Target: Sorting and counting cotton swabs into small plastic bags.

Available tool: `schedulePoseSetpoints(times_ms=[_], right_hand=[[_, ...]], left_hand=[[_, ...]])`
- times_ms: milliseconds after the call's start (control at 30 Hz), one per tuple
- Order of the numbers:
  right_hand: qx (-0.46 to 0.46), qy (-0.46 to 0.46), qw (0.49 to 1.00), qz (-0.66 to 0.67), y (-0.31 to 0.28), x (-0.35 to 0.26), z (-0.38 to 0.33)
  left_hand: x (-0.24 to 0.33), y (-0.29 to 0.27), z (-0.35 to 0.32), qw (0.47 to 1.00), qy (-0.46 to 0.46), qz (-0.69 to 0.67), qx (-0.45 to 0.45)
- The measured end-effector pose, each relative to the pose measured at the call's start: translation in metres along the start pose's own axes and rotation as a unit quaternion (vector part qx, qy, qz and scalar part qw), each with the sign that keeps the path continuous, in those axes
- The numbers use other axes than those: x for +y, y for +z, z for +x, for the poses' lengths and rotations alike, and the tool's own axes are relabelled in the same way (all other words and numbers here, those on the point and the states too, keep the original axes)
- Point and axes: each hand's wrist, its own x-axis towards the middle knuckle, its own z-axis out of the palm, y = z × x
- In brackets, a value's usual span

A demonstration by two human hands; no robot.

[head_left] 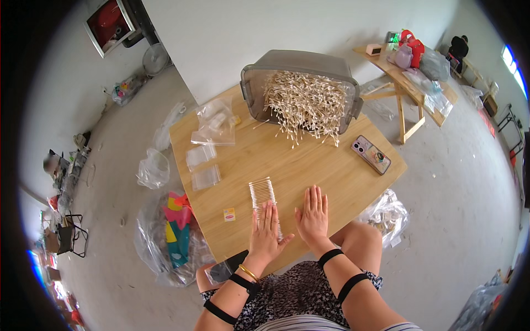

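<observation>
The swab row (261, 190) runs under your spread left hand (266, 236) — right hand (313, 219) flat nearby — and the grey bin (303, 59) holds loose swabs (309, 99).

Your table (314, 165) looks like smooth wood. The bin (301, 62) is plastic, your bags (205, 176) thin, shiny plastic. Your swabs (261, 191) have cotton tips. Your bracelet (247, 272) is shiny metal, your skirt (298, 284) matt cloth.

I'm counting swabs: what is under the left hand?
The left hand covers part of a row of cotton swabs, whose far end shows beyond it. What lies directly beneath is hidden.
</observation>
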Motion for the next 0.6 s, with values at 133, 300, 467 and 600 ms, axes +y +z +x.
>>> schedulePoseSetpoints(times_ms=[133, 300, 467, 600], right_hand=[[0.006, 0.005, 1.0, 0.019, -0.001, -0.007, -0.002], [0.038, 0.006, 0.986, 0.163, -0.004, 0.006, -0.003], [0.033, 0.027, 0.86, 0.509, -0.007, -0.033, -0.035], [0.015, -0.004, 0.856, 0.517, -0.001, -0.076, -0.058]], left_hand=[[-0.002, 0.01, -0.017, 0.998, -0.012, 0.0, -0.063], [-0.001, -0.009, -0.023, 0.995, -0.043, -0.085, 0.018], [-0.013, 0.002, -0.052, 0.865, -0.176, -0.432, 0.186], [0.002, 0.025, -0.055, 0.838, -0.155, -0.493, 0.172]])
